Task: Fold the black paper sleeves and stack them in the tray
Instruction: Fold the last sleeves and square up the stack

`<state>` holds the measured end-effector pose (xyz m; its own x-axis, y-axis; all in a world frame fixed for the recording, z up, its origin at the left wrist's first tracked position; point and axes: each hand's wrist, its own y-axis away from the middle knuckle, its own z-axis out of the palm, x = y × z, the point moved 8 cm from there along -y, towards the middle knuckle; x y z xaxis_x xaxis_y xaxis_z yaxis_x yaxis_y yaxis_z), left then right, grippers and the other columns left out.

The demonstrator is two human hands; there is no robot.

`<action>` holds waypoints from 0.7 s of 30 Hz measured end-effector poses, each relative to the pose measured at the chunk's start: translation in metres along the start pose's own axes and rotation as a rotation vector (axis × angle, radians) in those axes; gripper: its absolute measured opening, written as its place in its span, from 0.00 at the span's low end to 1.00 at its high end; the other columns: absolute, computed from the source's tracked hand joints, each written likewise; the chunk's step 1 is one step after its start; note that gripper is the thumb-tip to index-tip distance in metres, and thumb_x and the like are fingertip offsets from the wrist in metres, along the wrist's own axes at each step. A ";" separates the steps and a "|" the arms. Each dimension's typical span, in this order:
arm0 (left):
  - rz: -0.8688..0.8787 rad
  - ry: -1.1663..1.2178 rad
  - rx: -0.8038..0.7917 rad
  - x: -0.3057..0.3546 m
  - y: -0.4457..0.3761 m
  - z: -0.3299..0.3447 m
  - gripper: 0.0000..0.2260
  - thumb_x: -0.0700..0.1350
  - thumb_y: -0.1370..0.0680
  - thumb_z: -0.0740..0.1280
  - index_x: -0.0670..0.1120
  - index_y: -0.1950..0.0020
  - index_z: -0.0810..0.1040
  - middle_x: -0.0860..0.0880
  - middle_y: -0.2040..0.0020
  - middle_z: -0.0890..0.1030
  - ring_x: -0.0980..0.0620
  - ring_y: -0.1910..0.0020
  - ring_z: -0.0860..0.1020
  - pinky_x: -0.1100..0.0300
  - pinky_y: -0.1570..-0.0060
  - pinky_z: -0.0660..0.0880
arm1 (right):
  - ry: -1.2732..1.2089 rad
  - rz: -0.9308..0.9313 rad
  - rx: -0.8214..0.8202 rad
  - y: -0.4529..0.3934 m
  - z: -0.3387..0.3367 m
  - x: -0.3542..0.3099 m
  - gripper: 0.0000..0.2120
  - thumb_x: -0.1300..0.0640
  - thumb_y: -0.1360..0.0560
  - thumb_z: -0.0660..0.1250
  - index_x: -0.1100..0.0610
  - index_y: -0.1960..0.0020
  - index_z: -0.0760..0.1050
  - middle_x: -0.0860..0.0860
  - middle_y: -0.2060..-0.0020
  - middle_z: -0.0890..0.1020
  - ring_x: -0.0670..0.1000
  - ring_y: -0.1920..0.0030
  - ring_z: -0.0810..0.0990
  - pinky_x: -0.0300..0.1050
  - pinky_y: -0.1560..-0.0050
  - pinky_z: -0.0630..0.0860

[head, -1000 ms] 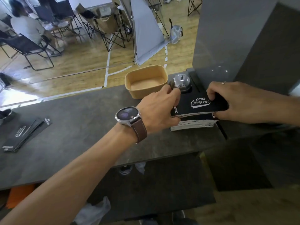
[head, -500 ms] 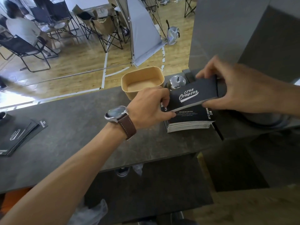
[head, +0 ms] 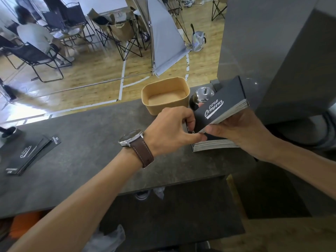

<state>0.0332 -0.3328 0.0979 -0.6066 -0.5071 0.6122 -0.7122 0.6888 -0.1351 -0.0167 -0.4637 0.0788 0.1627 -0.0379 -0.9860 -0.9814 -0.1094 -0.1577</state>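
Grey stone-look table [head: 87,135]: you've lifted a thick wad of black paper sleeves [head: 221,108] off the pile [head: 216,143], so folding hasn't begun. Right hand [head: 241,131] grips the tilted, matte wad; left hand [head: 171,131] pinches its corner. Tan rounded tray [head: 164,104] sits behind, empty.

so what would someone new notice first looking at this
Probably the bundle of black sleeves, tilted up in the right hand above the stack lying on the counter, with the left hand pinching its near corner. Just behind stands the empty tan tray, and more sleeves lie flat at far left.
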 end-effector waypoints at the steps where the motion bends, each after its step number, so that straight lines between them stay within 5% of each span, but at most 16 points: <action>1: -0.002 0.010 -0.006 0.000 0.000 0.001 0.16 0.54 0.33 0.78 0.45 0.64 0.76 0.52 0.60 0.80 0.50 0.57 0.78 0.47 0.54 0.76 | 0.005 -0.007 -0.008 -0.001 0.002 -0.002 0.18 0.57 0.32 0.74 0.39 0.46 0.80 0.43 0.49 0.85 0.43 0.44 0.82 0.32 0.49 0.77; 3: -0.002 0.026 -0.020 -0.001 0.001 0.002 0.16 0.54 0.33 0.78 0.45 0.63 0.76 0.53 0.60 0.80 0.52 0.57 0.78 0.48 0.54 0.76 | 0.035 -0.009 -0.022 -0.002 0.004 -0.003 0.17 0.56 0.32 0.74 0.40 0.47 0.81 0.42 0.50 0.85 0.43 0.46 0.83 0.32 0.49 0.77; 8: 0.001 0.093 -0.001 0.001 0.003 0.004 0.16 0.51 0.33 0.79 0.44 0.63 0.75 0.55 0.60 0.79 0.58 0.59 0.77 0.53 0.53 0.77 | 0.041 -0.021 -0.002 -0.004 0.001 -0.006 0.16 0.60 0.32 0.74 0.59 0.44 0.80 0.45 0.49 0.85 0.45 0.46 0.83 0.32 0.49 0.77; 13: 0.009 0.011 -0.155 -0.001 0.003 0.012 0.14 0.55 0.32 0.77 0.47 0.56 0.80 0.53 0.50 0.82 0.58 0.50 0.78 0.57 0.46 0.75 | 0.173 -0.047 0.023 -0.005 -0.002 -0.012 0.17 0.56 0.32 0.75 0.62 0.46 0.80 0.50 0.51 0.85 0.46 0.50 0.84 0.34 0.48 0.77; 16: -0.014 -0.106 -0.100 -0.015 0.008 -0.012 0.16 0.60 0.33 0.75 0.50 0.56 0.78 0.54 0.43 0.80 0.62 0.46 0.75 0.66 0.45 0.71 | 0.482 0.011 0.035 -0.008 -0.017 -0.016 0.17 0.49 0.34 0.78 0.58 0.52 0.80 0.46 0.54 0.84 0.43 0.51 0.83 0.38 0.51 0.80; 21: 0.108 -0.071 0.138 -0.008 0.015 -0.051 0.20 0.62 0.35 0.75 0.50 0.57 0.72 0.56 0.35 0.76 0.60 0.39 0.75 0.61 0.39 0.71 | 1.108 -0.058 -0.100 -0.011 -0.018 -0.024 0.13 0.51 0.33 0.76 0.46 0.59 0.71 0.43 0.59 0.77 0.46 0.59 0.77 0.50 0.60 0.77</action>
<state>0.0456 -0.2918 0.1311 -0.7022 -0.4723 0.5328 -0.6801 0.6665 -0.3055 -0.0076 -0.4798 0.1053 0.2579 -0.8903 -0.3753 -0.9649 -0.2173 -0.1474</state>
